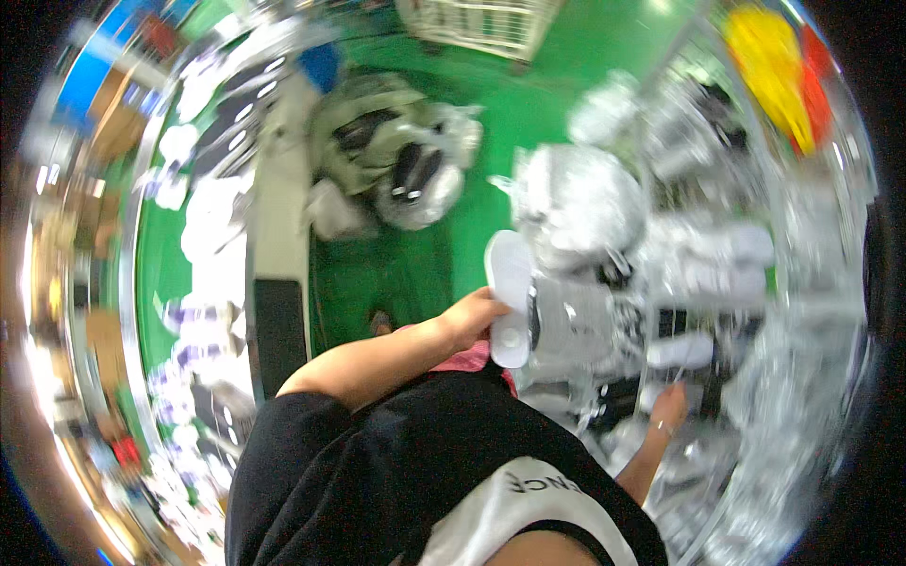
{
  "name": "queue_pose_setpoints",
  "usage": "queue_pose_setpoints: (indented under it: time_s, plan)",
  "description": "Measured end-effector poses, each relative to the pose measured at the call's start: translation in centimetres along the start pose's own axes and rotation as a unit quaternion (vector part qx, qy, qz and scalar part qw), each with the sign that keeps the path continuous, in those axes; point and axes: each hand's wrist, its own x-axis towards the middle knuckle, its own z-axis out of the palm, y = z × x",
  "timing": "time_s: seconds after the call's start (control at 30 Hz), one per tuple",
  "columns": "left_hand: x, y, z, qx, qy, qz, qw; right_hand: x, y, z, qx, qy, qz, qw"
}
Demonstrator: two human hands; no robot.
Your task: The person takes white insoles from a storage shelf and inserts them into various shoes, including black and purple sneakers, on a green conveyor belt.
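Observation:
A white shoe sole [511,269], long and flat with a round mark at its heel end, stands out in front of my body. My left hand [472,317] grips it by its left edge, the fingers partly hidden behind it. Off to the right, my right hand [669,407] reaches among clear plastic bags, just below another white sole [681,351]. Its fingers are blurred, and whether they touch or hold anything does not show. A clear bag with grey contents [572,323] lies between the two hands.
Bulging clear bags [578,203] of pale pieces crowd the right side, with more white soles [722,283] behind. Sacks with dark pieces [377,141] sit on the green floor [477,189]. A long bench [280,208] runs along my left. A white crate [483,24] stands far ahead.

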Motion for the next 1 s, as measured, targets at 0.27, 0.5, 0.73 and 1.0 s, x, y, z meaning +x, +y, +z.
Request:
queue_pose_setpoints:
  time_s: [0.27, 0.5, 0.73, 1.0]
  plan:
    - [-8.3, 4.0, -9.2, -0.126, 0.132, 0.185, 0.966, -8.2, -28.7, -0.4, 0.578, -0.308, -0.310, 0.689]
    - [-20.9, 3.5, -25.4, -0.242, 0.260, 0.460, 0.814, -24.9, -55.5, -2.7, 0.399, -0.230, -0.677, 0.573]
    - [-29.3, 2.6, -34.4, -0.330, 0.343, 0.516, 0.712, -36.2, -73.2, 5.0, 0.009, 0.115, -0.893, 0.435]
    - [-31.7, 2.3, -35.2, 0.137, 0.646, 0.360, 0.659, -47.3, -70.2, 5.0, 0.152, -0.522, -0.722, 0.429]
